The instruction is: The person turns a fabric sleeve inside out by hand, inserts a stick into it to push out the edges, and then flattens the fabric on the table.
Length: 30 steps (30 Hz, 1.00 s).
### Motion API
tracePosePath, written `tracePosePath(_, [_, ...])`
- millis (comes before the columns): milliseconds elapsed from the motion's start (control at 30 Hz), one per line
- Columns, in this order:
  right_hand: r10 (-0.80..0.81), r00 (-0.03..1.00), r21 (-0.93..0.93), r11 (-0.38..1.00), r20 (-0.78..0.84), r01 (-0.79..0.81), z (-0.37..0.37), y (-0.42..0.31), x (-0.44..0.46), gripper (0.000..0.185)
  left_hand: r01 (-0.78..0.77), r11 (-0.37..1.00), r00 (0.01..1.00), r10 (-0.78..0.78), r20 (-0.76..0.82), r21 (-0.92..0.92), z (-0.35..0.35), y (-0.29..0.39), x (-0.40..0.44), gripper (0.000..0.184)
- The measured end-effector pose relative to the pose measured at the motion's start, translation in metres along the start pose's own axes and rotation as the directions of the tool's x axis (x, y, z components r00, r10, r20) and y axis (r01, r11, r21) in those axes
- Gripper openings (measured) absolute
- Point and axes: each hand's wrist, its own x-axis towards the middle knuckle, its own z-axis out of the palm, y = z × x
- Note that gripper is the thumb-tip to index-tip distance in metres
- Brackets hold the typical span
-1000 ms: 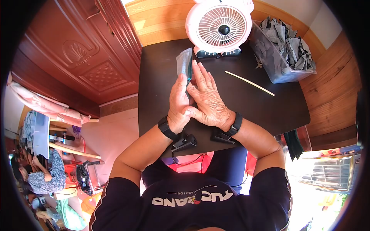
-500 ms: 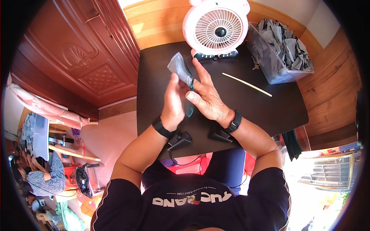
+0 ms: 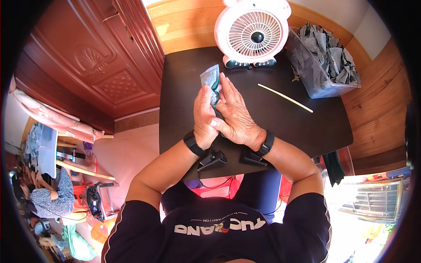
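Reddish-brown door (image 3: pixel 94 61) far left, dark table (image 3: pixel 182 92) in front of us. Our left hand (image 3: pixel 204 116): nearly flat, fingers straight, palm to the folded piece (image 3: pixel 210 75). Piece is between our palms, over the table: grey-blue, crinkled, cloth-like, slanted top poking out above the fingers, teal along its right edge. Right hand (image 3: pixel 237 117): flat too, thumb over the left; together they clamp the piece. Shirt (image 3: pixel 188 210) lettering, inverted: "TUC", small graphic, "ANO"; smaller line ends "FASHION". Then pink fan (image 3: pixel 280 37), pale stick (image 3: pixel 285 97), bin (image 3: pixel 326 90) of grey scraps (image 3: pixel 326 50). Versus half a second ago: palms closed up, piece more upright, lower teal end mostly covered.
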Motion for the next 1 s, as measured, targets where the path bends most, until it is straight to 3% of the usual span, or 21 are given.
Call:
tracePosePath(200, [-0.04,0.995,-0.008,0.999,-0.089,0.04,-0.005,0.007,0.003,0.083,0.093,0.995,0.996,-0.093,0.005,-0.024,0.011,-0.015,-0.007,0.044])
tracePosePath(233, [0.001,0.991,0.058,0.998,-0.132,0.007,-0.009,0.005,0.004,0.076,0.109,0.994,0.994,-0.109,-0.009,-0.017,0.012,-0.018,-0.01,0.044])
tracePosePath(300, [0.176,0.965,0.37,0.924,-0.193,-0.095,-0.007,0.014,0.011,0.067,0.203,0.948,0.946,-0.255,0.202,0.246,0.011,-0.011,-0.027,0.044])
tracePosePath(367, [0.171,0.973,0.405,0.909,-0.156,-0.095,-0.019,0.019,0.012,0.056,0.379,0.912,0.919,-0.391,0.055,0.157,0.02,-0.004,-0.014,0.045])
tracePosePath(433, [0.153,0.974,0.472,0.88,-0.165,-0.058,-0.018,0.024,0.01,0.052,0.265,0.953,0.959,-0.276,0.061,0.144,-0.001,-0.009,-0.004,0.047])
tracePosePath(533, [0.22,0.971,0.511,0.847,-0.092,-0.143,-0.017,0.022,0.009,0.054,0.115,0.987,0.993,-0.111,-0.039,0.116,-0.006,0.005,0.012,0.053])
tracePosePath(767, [0.214,0.977,0.556,0.813,-0.013,-0.171,-0.01,0.019,0.007,0.054,0.063,0.987,0.998,-0.066,0.015,0.149,-0.001,0.009,0.008,0.044])
tracePosePath(900, [0.161,0.987,0.529,0.838,-0.008,-0.132,-0.008,0.019,0.006,0.058,0.091,0.993,0.992,-0.096,0.08,0.07,-0.009,0.008,0.007,0.036])
tracePosePath(1000, [0.046,0.999,0.474,0.88,-0.013,-0.034,0.0,0.017,0.005,0.064,0.1,0.986,0.995,-0.096,0.032,-0.133,0.002,0.006,0.002,0.038])
